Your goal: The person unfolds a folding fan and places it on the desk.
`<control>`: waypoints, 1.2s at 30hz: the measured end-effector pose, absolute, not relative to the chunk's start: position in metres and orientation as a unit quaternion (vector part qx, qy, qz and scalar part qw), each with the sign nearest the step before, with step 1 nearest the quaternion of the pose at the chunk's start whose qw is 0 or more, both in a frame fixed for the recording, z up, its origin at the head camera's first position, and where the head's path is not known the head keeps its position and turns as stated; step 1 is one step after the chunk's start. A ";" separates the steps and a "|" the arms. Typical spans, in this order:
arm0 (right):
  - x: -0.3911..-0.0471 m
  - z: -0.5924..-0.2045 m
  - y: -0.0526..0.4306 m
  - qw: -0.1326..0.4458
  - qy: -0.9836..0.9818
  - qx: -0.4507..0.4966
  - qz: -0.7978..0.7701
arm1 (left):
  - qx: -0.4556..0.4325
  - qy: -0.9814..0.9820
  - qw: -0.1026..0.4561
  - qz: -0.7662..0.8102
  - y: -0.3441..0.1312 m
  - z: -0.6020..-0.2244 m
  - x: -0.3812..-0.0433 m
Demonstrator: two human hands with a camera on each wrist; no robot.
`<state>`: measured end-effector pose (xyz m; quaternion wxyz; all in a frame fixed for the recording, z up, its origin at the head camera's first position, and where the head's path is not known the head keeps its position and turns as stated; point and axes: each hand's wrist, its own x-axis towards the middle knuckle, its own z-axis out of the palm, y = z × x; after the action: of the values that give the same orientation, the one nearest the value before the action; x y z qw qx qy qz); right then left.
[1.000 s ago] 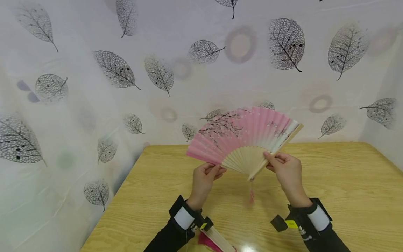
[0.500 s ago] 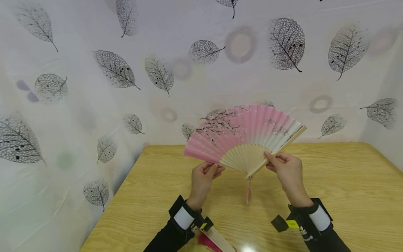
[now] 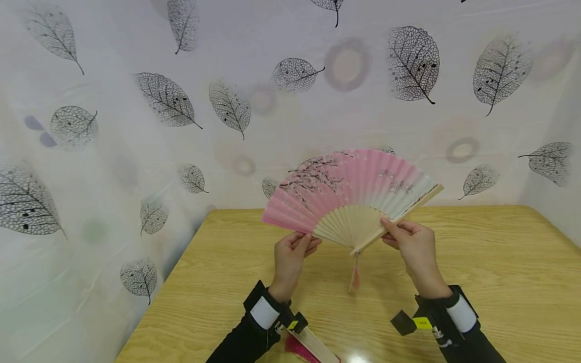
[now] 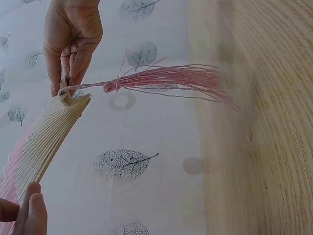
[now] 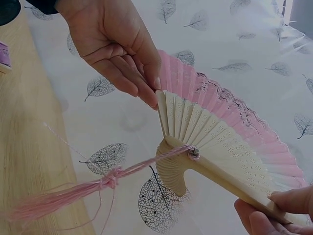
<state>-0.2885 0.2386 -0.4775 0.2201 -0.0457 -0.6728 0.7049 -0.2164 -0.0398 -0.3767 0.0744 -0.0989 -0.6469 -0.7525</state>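
Observation:
A pink folding fan [image 3: 351, 186] with dark printed branches and pale wooden ribs is spread wide above the table. My left hand [image 3: 290, 257] pinches its left edge between thumb and fingers. On the other side, my right hand [image 3: 412, 247] grips the thick wooden guard stick [image 5: 239, 188]. From the pivot hangs a pink tassel [image 4: 166, 81]. A second fan [image 3: 315, 345], folded, lies near the table's front edge with a dark pink tassel [image 3: 299, 348]; my left wrist strap hides part of it.
The wooden table [image 3: 499, 262] stretches under both arms. Behind it hangs a pale curtain [image 3: 236, 45] printed with dark leaves, which also runs down the left side. A wrist camera [image 3: 403, 322] juts out by my right wrist.
The pink fan has spread a little wider and turned slightly. Its pivot and tassel have shifted left, and my left hand has moved slightly left with its edge. My right hand has barely moved.

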 end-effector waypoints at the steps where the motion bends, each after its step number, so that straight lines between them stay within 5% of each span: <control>1: -0.289 -0.478 0.238 0.219 -0.670 -0.047 0.708 | -0.098 -0.646 0.077 -0.753 -0.040 -0.376 -0.217; 36: -0.282 -0.467 0.237 0.184 -0.615 -0.043 0.766 | -0.090 -0.628 0.103 -0.766 -0.043 -0.372 -0.217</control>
<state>-0.2816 0.2366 -0.4674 0.1835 -0.0430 -0.6152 0.7655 -0.2172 -0.0433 -0.3724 0.1030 -0.0897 -0.6276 -0.7665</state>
